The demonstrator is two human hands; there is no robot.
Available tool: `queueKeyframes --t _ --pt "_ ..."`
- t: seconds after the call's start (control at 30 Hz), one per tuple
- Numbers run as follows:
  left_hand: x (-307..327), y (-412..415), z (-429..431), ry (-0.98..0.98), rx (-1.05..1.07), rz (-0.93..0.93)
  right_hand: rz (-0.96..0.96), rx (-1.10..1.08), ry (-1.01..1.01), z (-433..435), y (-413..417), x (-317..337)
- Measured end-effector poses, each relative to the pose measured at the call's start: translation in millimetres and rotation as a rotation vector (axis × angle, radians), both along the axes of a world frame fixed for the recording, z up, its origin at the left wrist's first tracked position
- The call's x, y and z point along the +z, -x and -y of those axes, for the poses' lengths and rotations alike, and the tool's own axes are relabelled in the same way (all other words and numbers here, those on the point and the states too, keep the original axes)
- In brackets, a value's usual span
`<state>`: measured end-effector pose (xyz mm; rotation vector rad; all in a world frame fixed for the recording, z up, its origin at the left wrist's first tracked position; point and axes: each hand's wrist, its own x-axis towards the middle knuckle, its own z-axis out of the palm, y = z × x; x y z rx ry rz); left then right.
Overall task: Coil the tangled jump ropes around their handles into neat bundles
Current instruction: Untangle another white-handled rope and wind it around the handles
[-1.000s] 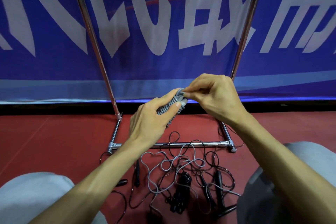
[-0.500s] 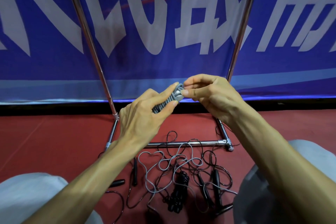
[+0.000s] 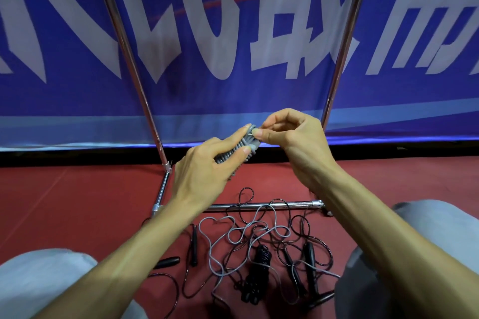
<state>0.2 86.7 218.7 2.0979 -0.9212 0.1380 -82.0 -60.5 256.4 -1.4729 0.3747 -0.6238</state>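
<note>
Your left hand (image 3: pixel 199 176) grips grey bundle (image 3: pixel 237 149); right hand (image 3: pixel 293 137) pinches its rope end. Tangled ropes (image 3: pixel 259 246) on floor (image 3: pixel 77 202).

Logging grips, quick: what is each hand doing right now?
Left hand: closed round the grey coiled rope bundle.
Right hand: pinching the grey rope's end at the bundle's top.

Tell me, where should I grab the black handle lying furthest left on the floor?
Pinch the black handle around its thick middle, coming straight down from above. It lies flat on the red floor, apart from the tangle, with bare floor along both long sides for fingers.
</note>
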Motion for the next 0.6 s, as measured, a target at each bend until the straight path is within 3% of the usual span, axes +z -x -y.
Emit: queueKeyframes --t 0.1,0.27,0.6 --pt "2.6 -2.9 3.9 0.17 -0.099 -0.249 0.039 0.118 -0.072 8.9 0.5 0.8" --pt "6.7 -0.8 2.5 0.267 -0.181 -0.379 0.075 0.223 -0.256 9.8 -1.8 -5.6" --pt "21.4 5.6 0.0 0.413 -0.256 -0.758 0.2 0.183 -0.088 3.8 -1.6 -6.7"
